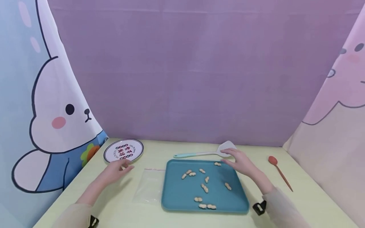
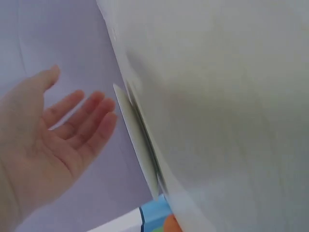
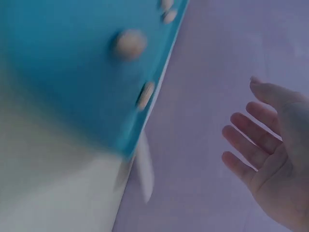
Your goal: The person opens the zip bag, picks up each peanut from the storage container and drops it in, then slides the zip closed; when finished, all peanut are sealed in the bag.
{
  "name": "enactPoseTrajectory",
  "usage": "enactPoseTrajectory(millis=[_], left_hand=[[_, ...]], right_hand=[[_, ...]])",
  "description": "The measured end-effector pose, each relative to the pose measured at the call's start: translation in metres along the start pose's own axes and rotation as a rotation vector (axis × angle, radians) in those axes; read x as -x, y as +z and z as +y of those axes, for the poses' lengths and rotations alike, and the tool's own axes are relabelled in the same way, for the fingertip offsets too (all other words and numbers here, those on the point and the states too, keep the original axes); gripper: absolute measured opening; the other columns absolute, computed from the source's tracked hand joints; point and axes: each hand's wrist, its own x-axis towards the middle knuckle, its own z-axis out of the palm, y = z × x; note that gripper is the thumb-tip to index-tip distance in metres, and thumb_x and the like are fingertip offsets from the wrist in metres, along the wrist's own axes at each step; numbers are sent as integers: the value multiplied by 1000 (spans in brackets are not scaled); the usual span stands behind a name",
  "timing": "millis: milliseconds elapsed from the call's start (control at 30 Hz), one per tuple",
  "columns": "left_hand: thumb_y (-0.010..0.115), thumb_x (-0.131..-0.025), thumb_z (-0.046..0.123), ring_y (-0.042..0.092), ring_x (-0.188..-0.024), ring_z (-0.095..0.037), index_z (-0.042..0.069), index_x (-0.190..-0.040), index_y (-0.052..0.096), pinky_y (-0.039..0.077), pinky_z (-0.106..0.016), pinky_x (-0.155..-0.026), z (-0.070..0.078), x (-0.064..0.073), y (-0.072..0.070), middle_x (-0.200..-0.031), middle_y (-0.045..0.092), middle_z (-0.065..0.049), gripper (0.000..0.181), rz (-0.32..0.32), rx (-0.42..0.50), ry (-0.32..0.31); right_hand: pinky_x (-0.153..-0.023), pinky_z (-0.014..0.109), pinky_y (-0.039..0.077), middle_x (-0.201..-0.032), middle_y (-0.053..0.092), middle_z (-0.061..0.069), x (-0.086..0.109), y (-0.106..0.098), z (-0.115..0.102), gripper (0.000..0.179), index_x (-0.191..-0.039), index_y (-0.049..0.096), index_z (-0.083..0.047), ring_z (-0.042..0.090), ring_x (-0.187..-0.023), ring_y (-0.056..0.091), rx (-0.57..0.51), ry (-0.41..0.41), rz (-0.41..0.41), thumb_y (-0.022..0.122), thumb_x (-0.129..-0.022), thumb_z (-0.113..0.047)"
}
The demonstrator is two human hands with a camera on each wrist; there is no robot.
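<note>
My left hand [image 1: 115, 172] hovers in front of a white plate [image 1: 109, 155] with red characters, its fingers loosely bent and nothing between them. In the left wrist view the palm and separate fingers show beside the plate's edge [image 2: 137, 140]. Over the back right corner of a teal tray [image 1: 176, 193] hangs my right hand [image 1: 242, 163], holding nothing, fingers relaxed. Several unshelled peanuts [image 1: 204, 188] lie scattered on the tray. Behind it rests a spatula [image 1: 226, 147] with a white head and mint handle; my right fingers overlap its head in the head view.
A clear zip bag [image 1: 149, 186] lies flat to the left of the tray. At the far right is a red spoon [image 1: 272, 160] with a brown handle. A purple cloth [image 1: 182, 79] hangs behind the pale yellow table [image 1: 122, 212], with printed cartoon curtains on both sides.
</note>
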Motion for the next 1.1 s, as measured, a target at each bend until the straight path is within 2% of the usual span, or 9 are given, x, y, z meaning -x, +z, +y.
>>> enactPoseTrajectory(millis=[200,300,400,500,633,767,900,1000,1100], left_hand=[[62,-90,28,56,-54,-14,-4,-115,60,47,-28,-51,15,-9,17,-76,63,-6,40,-127,128,-140],[66,-87,27,54,-49,-15,-5,-119,56,47,-28,-47,23,-11,24,-74,61,-7,46,-163,169,-190],[71,-83,25,52,-44,-14,-7,-123,50,46,-26,-44,29,-11,29,-73,58,-7,56,-190,185,-199],[77,-76,16,49,-42,-12,-9,-125,47,43,-24,-42,32,-10,30,-71,56,-6,62,-209,215,-188],[77,-71,4,47,-44,-12,-9,-118,51,41,-22,-42,36,-7,29,-69,57,-4,55,-236,228,-172],[75,-72,2,51,-50,-14,-5,-110,54,47,-25,-47,38,-2,27,-71,57,-4,44,-283,216,-205],[74,-74,1,53,-54,-15,-5,-124,48,49,-26,-49,39,1,26,-73,56,-6,56,-310,236,-237],[72,-76,0,49,-51,-14,-4,-132,46,46,-25,-47,40,2,25,-70,53,-5,62,-333,239,-208],[70,-77,0,45,-48,-12,-4,-127,54,43,-22,-46,40,1,25,-66,50,-4,53,-352,238,-166]], right_hand=[[-83,39,54,-112,67,12,-34,26,-38,33,-119,63,-3,26,-99,65,-71,-137,-66,63,-90,-18],[-85,36,54,-114,67,11,-47,40,-56,33,-122,62,-5,23,-101,65,-109,-149,-135,60,-92,-19],[-86,34,54,-116,66,9,-57,53,-71,33,-123,60,-8,21,-102,64,-148,-132,-190,58,-94,-21],[-89,35,53,-118,65,7,-65,63,-83,33,-125,60,-9,20,-105,63,-196,-107,-225,56,-94,-22],[-90,36,52,-119,65,9,-73,74,-95,33,-124,60,-9,21,-105,63,-247,-98,-241,56,-95,-23],[-89,33,53,-117,65,10,-78,84,-107,32,-123,60,-8,19,-103,64,-253,-108,-260,56,-95,-22],[-89,30,52,-118,65,11,-82,92,-117,32,-125,59,-9,18,-103,63,-273,-80,-305,56,-95,-20],[-89,31,52,-118,65,11,-85,96,-124,32,-125,59,-8,19,-104,63,-289,-61,-323,55,-95,-19],[-88,30,52,-116,66,8,-88,102,-130,31,-124,60,-9,18,-105,62,-287,-47,-343,54,-96,-21]])
